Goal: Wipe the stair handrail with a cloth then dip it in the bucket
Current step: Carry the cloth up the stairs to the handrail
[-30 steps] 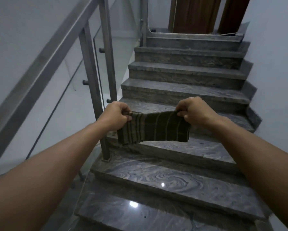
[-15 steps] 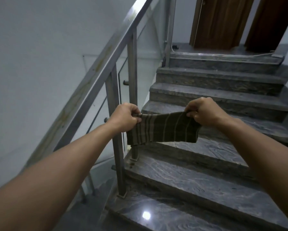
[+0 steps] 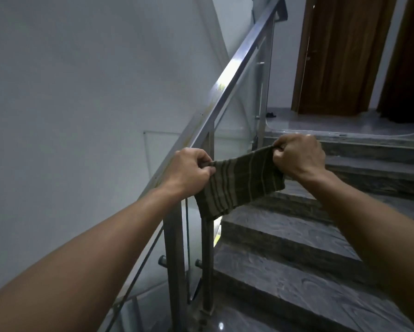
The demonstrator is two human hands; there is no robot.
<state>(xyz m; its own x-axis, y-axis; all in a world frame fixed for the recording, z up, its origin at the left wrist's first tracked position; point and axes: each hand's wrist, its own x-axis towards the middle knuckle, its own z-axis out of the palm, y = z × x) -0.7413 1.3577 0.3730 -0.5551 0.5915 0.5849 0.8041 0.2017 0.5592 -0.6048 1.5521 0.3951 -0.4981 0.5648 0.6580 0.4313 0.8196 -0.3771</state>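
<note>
A dark green cloth (image 3: 239,185) with pale stripes is stretched between my two hands, in front of the stair railing. My left hand (image 3: 189,171) grips its left end, right over the sloping steel handrail (image 3: 234,75). My right hand (image 3: 297,159) pinches the right end, slightly higher and out over the steps. The handrail climbs from lower left to upper right, with yellowish stains along its top. No bucket is in view.
Steel posts (image 3: 174,255) and glass panels (image 3: 239,130) stand under the rail. Grey marble steps (image 3: 285,238) rise to a landing (image 3: 321,123) with two brown wooden doors (image 3: 340,53). A white wall (image 3: 81,92) fills the left side.
Both hands with the cloth have risen and shifted left toward the handrail. My view has lifted and turned left, so the rail now sits in the middle.
</note>
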